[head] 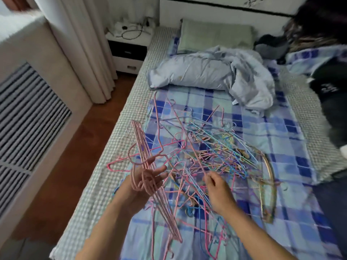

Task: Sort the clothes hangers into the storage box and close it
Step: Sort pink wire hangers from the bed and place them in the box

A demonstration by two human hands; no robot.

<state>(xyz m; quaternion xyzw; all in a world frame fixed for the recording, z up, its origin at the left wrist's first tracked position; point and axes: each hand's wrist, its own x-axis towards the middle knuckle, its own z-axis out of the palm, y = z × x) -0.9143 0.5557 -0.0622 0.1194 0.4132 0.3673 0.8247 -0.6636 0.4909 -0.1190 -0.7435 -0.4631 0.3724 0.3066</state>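
A tangled pile of thin wire hangers point(216, 152) in pink, blue and yellow lies on the blue plaid bed sheet point(281, 132). My left hand point(144, 182) holds a stacked bundle of pink hangers point(150, 166), their hooks looped over its fingers, raised above the bed's left side. My right hand point(217, 188) pinches a long pink hanger point(187, 139) at the near side of the pile. A couple of wooden hangers point(268, 175) lie at the pile's right edge. No storage box is in view.
A crumpled pale blue quilt point(216, 72) and a green pillow point(216, 34) lie further up the bed. Another person in dark clothes point(330, 87) is at the right edge. A nightstand point(129, 47), curtains and a radiator cover stand to the left across a wooden floor.
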